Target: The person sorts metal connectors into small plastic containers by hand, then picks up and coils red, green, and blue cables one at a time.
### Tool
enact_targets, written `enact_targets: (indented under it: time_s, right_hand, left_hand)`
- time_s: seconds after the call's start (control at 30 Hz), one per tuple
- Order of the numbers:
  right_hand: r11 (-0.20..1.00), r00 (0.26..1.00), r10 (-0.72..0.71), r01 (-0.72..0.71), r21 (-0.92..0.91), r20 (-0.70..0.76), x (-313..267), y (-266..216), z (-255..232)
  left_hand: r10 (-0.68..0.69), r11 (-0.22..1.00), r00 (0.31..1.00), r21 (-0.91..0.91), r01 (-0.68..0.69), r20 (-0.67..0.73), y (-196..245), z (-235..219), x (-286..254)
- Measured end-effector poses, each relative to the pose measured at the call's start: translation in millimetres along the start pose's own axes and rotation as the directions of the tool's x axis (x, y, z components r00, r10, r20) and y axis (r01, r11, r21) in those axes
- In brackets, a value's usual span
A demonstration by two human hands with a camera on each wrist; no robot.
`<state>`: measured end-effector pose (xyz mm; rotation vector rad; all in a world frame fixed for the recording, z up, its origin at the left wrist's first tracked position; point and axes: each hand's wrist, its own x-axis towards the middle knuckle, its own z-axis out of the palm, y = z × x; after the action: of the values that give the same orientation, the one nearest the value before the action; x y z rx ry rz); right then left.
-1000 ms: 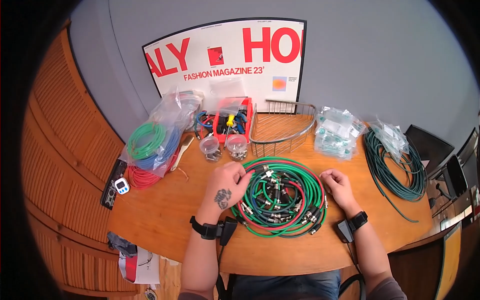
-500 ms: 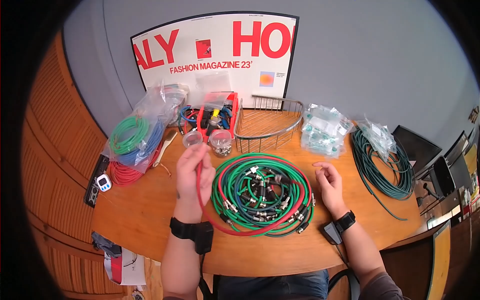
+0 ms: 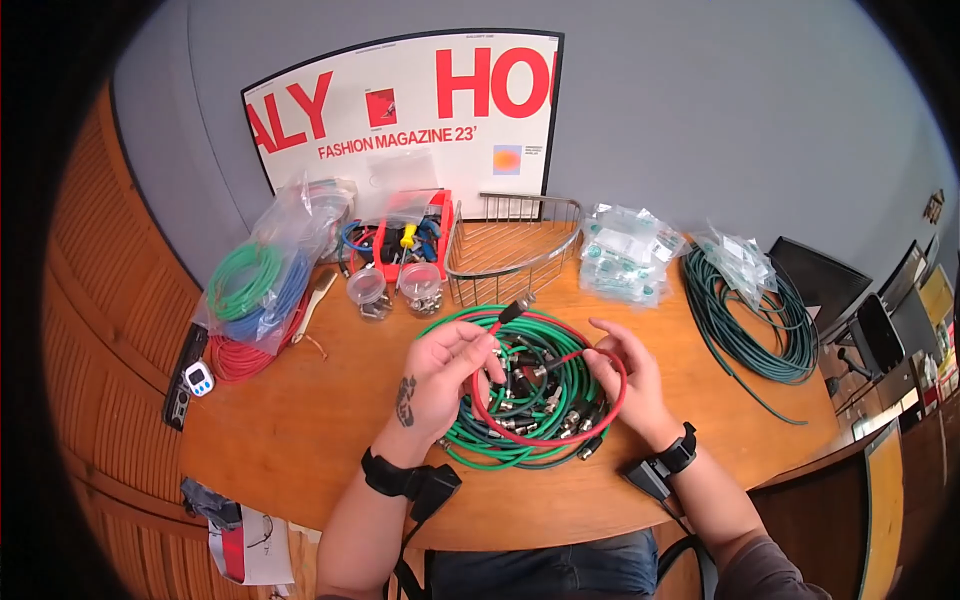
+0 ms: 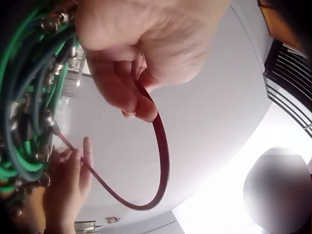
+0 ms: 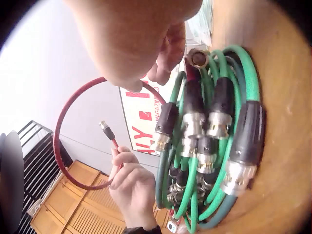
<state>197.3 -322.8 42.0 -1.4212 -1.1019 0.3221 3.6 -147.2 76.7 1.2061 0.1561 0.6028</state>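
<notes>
Right hand (image 3: 638, 390): now curled round red cable (image 5: 57, 134)
Left hand (image 3: 440, 375): pinches it
Raised plug (image 3: 514, 308): head shows, left wrist doesn't

The right wrist view crops the right hand (image 5: 139, 40).

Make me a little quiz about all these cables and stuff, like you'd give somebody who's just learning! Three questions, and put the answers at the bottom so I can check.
1. Pick one: what colour is the cable that loops between the left hand and the right hand?
A) green
B) red
C) blue

2. True or false: the little white timer is near the left edge of the table.

3. Count: how many small clear tubs stand in front of the red bin?

Key:
1. B, red
2. True
3. Two
</notes>
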Motion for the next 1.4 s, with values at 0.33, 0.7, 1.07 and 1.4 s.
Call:
enact_targets:
  time_s: [0.33, 0.7, 1.07, 1.4]
  right_hand:
    - [0.928, 0.999, 0.030, -0.038, 0.371, 0.025, 2.8, -5.0, 1.2]
    - [0.852, 0.935, 0.272, -0.344, 0.395, 0.228, -11.1, -21.0, 1.2]
    - [0.631, 0.873, 0.149, -0.446, 0.635, 0.465, -10.7, -25.4, -1.3]
    - [0.852, 0.943, 0.090, -0.239, 0.466, 0.320, -12.8, -10.3, 3.8]
  left_hand:
    - [-0.162, 0.987, 0.977, 0.021, 0.161, 0.136, 1.6, 16.0, -6.7]
    - [-0.070, 0.978, 0.997, -0.193, 0.077, 0.040, -1.8, 26.3, -7.6]
    - [0.000, 0.971, 1.000, -0.240, -0.004, -0.019, -19.6, 28.9, -7.3]
    - [-0.017, 1.000, 1.000, -0.021, 0.017, -0.006, -22.3, 36.6, -9.5]
